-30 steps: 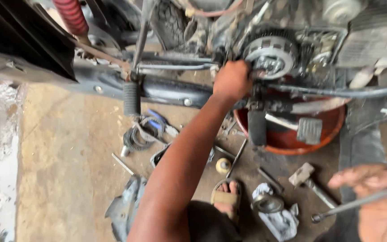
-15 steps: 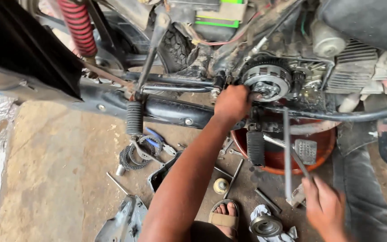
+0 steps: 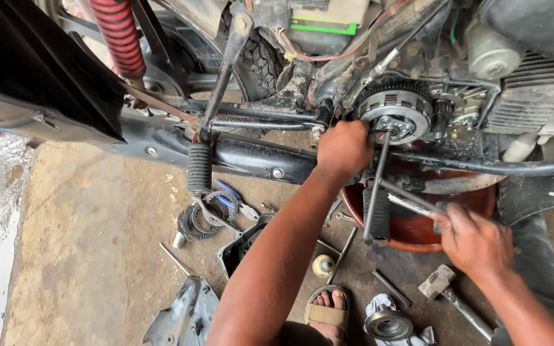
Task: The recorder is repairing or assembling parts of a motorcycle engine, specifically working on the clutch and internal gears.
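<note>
My left hand (image 3: 343, 148) is closed against the motorcycle's exposed clutch assembly (image 3: 395, 114), gripping at its left edge. My right hand (image 3: 472, 238) grips the handle of a long T-shaped wrench (image 3: 377, 186). The wrench's shaft runs up to the centre of the clutch. A red oil pan (image 3: 418, 227) sits on the floor under the engine, behind the wrench.
A footpeg (image 3: 199, 168) and the frame rail (image 3: 251, 160) cross the view left of my hands. Clutch plates and pliers (image 3: 206, 214), a dark cover (image 3: 242, 247), a hammer (image 3: 450, 298), a round part on a rag (image 3: 389, 323) and my sandalled foot (image 3: 328, 311) lie on the concrete floor.
My right hand has come up from the lower right with the wrench and set its tip on the clutch centre. My left hand has stayed on the clutch.
</note>
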